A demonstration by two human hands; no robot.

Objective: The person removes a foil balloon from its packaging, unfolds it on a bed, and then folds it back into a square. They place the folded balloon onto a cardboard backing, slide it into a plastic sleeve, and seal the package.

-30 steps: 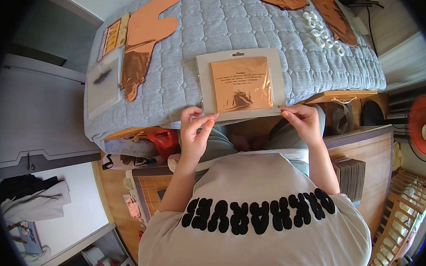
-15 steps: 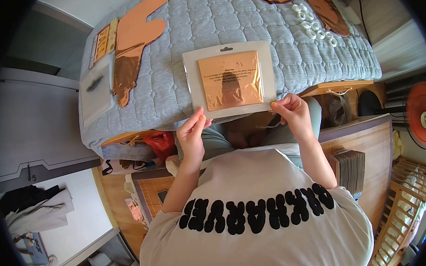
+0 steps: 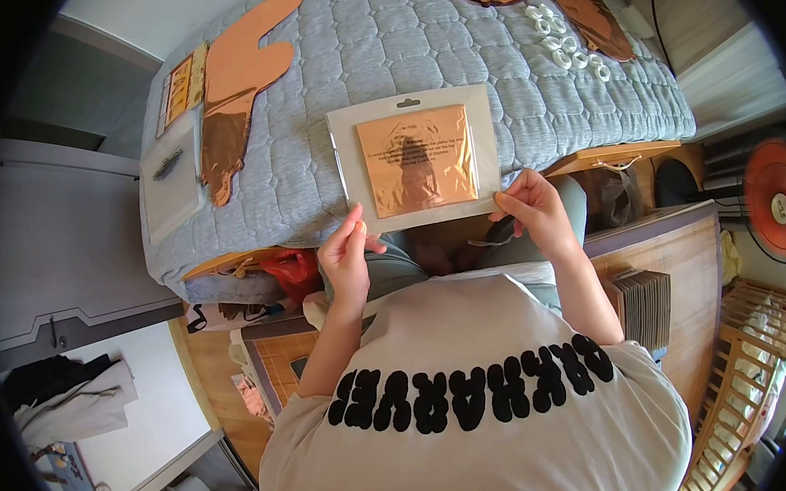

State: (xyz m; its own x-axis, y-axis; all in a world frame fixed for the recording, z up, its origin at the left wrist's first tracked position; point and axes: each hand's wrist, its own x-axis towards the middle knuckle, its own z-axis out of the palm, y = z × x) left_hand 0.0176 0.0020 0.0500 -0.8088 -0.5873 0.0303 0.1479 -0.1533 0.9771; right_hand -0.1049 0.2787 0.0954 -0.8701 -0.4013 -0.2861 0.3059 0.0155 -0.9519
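A flat white-bordered package (image 3: 339,134) with a copper-coloured foil square (image 3: 416,161) inside is held up over the near edge of the bed. Its lower left corner is pinched by my left hand (image 3: 348,252). At the lower right corner, the thumb and fingers of my right hand (image 3: 532,209) grip it. Dark printed text shows on the clear wrapping, and a hanging slot is in the top border.
Copper foil shapes (image 3: 241,83) lie on the quilted bed (image 3: 333,53), with several white ribbon rolls (image 3: 562,58) at its far right. A clear bag (image 3: 177,165) lies at left. Right are a red fan (image 3: 778,202) and stacked cardboard (image 3: 646,306).
The bed and the things on it sit slightly further left in view. The package is slightly lower and left, still held by both hands.
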